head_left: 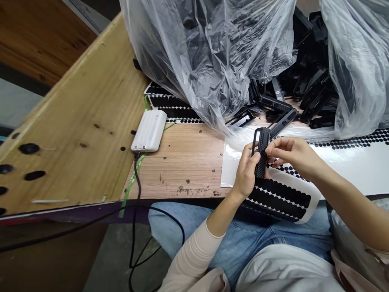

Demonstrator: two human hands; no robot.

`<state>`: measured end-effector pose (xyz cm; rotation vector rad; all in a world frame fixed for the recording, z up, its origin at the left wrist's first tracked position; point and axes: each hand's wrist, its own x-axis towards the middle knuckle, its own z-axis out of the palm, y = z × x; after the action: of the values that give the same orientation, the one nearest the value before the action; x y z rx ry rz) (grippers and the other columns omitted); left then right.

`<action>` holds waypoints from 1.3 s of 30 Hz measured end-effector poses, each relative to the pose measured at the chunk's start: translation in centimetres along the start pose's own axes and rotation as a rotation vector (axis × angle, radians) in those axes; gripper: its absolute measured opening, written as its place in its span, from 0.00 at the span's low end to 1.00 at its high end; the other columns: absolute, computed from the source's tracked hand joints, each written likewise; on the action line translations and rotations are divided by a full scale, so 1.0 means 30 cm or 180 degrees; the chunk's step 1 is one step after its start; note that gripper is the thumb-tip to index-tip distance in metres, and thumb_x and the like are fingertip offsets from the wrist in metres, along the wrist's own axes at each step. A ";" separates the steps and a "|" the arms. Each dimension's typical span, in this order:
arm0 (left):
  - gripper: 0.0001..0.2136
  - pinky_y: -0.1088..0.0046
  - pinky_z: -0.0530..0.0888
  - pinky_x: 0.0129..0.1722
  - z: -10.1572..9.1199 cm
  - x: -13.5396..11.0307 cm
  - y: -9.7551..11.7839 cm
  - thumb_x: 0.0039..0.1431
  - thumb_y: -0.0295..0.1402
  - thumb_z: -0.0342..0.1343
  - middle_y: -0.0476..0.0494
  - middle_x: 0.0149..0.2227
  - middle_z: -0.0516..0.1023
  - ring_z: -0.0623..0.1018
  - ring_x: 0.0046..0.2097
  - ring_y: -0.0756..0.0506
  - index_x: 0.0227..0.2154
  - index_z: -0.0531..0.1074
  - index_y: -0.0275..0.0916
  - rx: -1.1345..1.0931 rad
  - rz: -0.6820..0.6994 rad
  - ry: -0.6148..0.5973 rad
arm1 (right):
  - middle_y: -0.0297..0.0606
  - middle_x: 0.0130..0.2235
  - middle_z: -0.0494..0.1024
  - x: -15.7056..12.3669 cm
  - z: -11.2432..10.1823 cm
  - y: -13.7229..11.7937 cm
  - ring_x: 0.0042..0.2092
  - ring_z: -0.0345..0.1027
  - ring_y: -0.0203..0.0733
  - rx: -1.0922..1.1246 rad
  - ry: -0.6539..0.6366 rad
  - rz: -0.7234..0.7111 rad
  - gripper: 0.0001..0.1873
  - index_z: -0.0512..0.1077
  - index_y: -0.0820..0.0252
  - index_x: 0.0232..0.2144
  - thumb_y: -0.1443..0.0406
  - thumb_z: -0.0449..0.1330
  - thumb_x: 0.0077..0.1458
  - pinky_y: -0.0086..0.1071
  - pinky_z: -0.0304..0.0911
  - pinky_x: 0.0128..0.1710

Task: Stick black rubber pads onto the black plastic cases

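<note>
- Above the front edge of the desk, toward the person's lap, the black part is held up in the air, nearly upright, with its long side turned to the person.
- This part is long and narrow, with rounded corners at the top; its dark face carries a fine woven pattern, and on its left side a slim black rim surrounds a pale gap.
- The left hand holds the part from its left side, with the thumb lying on the patterned face.
- The right hand is at the part's right edge, with thumb and forefinger brought narrowly together; I cannot tell whether something small is between them.
- Below both hands, a white sheet with rows of black round dots reaches over the desk edge above the jeans.
- Behind the held part, similar black pieces lie in a loose heap, between folds of a clear plastic bag.
- Well apart on the left, a white power bank rests on the desk, with a black cable plugged in.
</note>
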<state>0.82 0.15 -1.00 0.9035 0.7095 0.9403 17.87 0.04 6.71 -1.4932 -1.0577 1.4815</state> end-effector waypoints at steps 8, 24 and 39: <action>0.23 0.72 0.72 0.23 0.004 0.002 -0.001 0.71 0.52 0.57 0.55 0.24 0.74 0.75 0.20 0.47 0.59 0.66 0.43 0.0001 0.0019 0.0005 | 0.35 0.29 0.81 -0.009 0.020 -0.009 0.31 0.76 0.39 0.0094 0.0111 -0.0058 0.24 0.81 0.58 0.27 0.49 0.83 0.38 0.32 0.78 0.34; 0.22 0.73 0.71 0.22 0.005 0.004 0.000 0.71 0.53 0.58 0.54 0.25 0.73 0.75 0.21 0.48 0.57 0.68 0.44 -0.0046 0.0075 0.0010 | 0.35 0.30 0.82 -0.008 0.025 0.006 0.31 0.78 0.38 0.0069 0.0127 -0.0195 0.27 0.81 0.59 0.28 0.46 0.83 0.39 0.32 0.79 0.35; 0.23 0.75 0.68 0.21 0.010 0.007 0.003 0.70 0.52 0.58 0.54 0.30 0.76 0.75 0.21 0.50 0.57 0.65 0.42 -0.0119 0.0094 0.0044 | 0.41 0.50 0.79 -0.012 0.023 0.057 0.37 0.77 0.43 -0.1016 0.0595 -0.1406 0.15 0.74 0.54 0.46 0.58 0.71 0.60 0.37 0.73 0.30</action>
<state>1.12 0.26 -0.81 0.8775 0.6899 0.9840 17.25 -0.93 5.23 -1.4531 -1.4439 0.8803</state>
